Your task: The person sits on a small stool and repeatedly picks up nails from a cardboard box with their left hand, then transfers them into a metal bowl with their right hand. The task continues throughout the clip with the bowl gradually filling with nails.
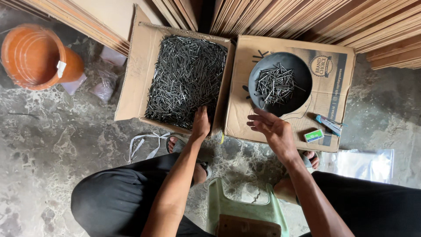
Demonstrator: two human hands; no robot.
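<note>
An open cardboard box (131,83) on the floor is full of dark steel nails (186,74). My left hand (201,124) reaches into its near edge, fingers down among the nails; whether it holds any is hidden. To the right, a black round bowl (298,74) with a small heap of nails (274,85) sits on a closed cardboard box (333,66). My right hand (272,127) hovers just below the bowl, over that box's near edge, fingers spread and nothing in it.
An orange plastic bucket (30,55) stands far left. A blue stapler (330,125) and a small green box (314,135) lie on the closed box. Wooden boards (307,17) lean along the back. A green stool (245,210) is between my legs; clear plastic bags (364,164) lie right.
</note>
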